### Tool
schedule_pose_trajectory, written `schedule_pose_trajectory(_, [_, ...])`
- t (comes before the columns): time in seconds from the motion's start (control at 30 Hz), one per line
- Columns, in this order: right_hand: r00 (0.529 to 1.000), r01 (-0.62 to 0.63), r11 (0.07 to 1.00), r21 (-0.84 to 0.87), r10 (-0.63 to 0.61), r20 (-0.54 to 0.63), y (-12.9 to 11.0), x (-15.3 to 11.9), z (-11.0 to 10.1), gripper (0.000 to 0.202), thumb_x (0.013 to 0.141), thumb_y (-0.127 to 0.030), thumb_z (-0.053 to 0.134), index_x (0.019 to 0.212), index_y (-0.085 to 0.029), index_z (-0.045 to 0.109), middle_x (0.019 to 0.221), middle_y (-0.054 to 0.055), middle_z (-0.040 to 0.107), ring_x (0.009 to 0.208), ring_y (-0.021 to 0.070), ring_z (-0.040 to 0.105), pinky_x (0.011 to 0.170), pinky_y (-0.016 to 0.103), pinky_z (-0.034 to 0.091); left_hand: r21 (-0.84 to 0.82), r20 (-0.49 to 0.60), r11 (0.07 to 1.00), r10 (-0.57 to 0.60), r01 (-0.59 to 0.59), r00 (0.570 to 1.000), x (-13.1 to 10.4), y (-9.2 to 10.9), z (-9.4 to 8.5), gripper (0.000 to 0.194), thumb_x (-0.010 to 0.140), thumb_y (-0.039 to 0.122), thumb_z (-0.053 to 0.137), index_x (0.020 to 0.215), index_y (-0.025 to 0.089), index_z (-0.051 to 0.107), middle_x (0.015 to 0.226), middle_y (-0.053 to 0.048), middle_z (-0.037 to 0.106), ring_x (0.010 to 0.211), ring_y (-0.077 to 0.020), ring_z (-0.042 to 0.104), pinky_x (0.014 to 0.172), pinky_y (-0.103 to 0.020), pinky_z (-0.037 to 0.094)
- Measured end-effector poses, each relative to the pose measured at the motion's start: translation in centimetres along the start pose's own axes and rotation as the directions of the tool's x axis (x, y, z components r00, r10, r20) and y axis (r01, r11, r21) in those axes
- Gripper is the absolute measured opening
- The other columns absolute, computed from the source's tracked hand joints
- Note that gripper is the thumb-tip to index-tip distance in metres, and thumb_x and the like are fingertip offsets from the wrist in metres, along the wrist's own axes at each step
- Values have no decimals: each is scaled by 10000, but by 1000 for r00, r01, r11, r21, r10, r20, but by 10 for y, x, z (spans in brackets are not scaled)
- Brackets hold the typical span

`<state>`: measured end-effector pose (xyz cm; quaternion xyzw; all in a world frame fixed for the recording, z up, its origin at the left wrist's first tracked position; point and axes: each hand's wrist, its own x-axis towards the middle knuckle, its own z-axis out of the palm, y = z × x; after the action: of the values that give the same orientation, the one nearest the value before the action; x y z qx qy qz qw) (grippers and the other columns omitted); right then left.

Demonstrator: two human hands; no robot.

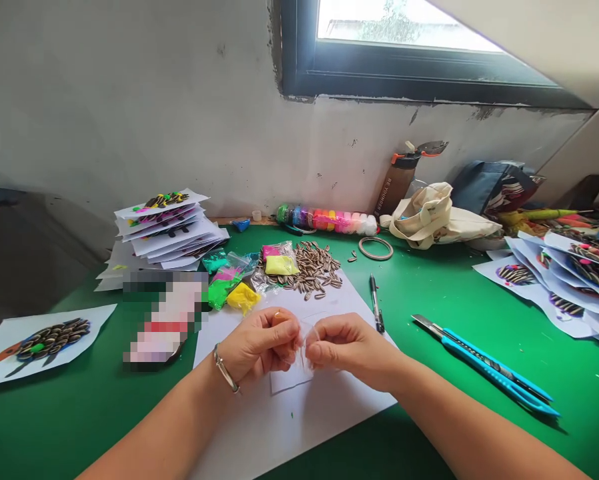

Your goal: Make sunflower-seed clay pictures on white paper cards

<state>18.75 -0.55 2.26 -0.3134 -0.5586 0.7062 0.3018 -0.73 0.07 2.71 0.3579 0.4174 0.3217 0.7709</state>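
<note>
My left hand (272, 339), with a bracelet on its wrist, and my right hand (340, 343) are close together over white paper (259, 427). Both pinch a small clear plastic piece (307, 333) between thumb and fingers. Below them a smaller paper (292, 382) lies on the large sheet. Beyond my hands are a heap of striped seeds (312, 263), a bag of pink and yellow clay (281, 260), and green (222, 292) and yellow clay packets (243, 298).
A pen (376, 303) and blue cutter (484, 360) lie right. Paper stacks (169, 233) stand back left and right. A seed bird picture (54, 343) is at left. Farther back are a tape ring (375, 248), clay tube (329, 219), bottle (398, 183) and cloth bag (439, 217).
</note>
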Motion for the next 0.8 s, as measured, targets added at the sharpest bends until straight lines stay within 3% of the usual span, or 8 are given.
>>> schedule_pose_trajectory(0.13, [999,-19,1000,-6,19,29,-3,0,-1,181,790,-327,660,819,-154,707,748,33,654,730,148,588,709,286,451,-54,-22,999,2,-3,1000,-1,1,-2,380,576,375,859,710,151,583,532,16,583,445,-75,492,457,-192,365])
schedule_pose_trajectory(0.3, [957,-9,976,-216,-54,-286,3,4,4,175,769,-203,549,601,-173,587,586,-26,532,598,108,482,574,235,364,-90,-38,996,-7,3,999,1,0,0,448,543,323,888,801,172,554,612,21,624,502,-90,559,503,-203,421])
schedule_pose_trajectory(0.43, [917,-35,955,-294,-86,-389,7,8,6,336,831,-302,515,519,-178,495,538,-26,477,560,103,418,541,241,320,-4,-68,1000,12,-12,998,2,-3,1,462,569,393,870,812,174,544,635,10,634,523,-106,581,510,-218,439])
schedule_pose_trajectory(0.63, [969,49,980,-193,-94,-229,8,9,8,166,799,-343,632,818,-180,656,790,10,614,702,128,526,649,254,422,31,-67,998,64,-62,996,4,-6,-3,450,584,469,845,737,157,559,632,5,611,520,-93,560,484,-196,410])
schedule_pose_trajectory(0.8, [988,3,998,-64,-13,-155,3,5,6,268,822,-361,607,1000,-180,691,851,45,682,676,134,595,725,328,486,25,-63,998,56,-55,996,2,-5,-4,447,607,509,818,699,157,558,607,9,600,506,-84,545,480,-192,408])
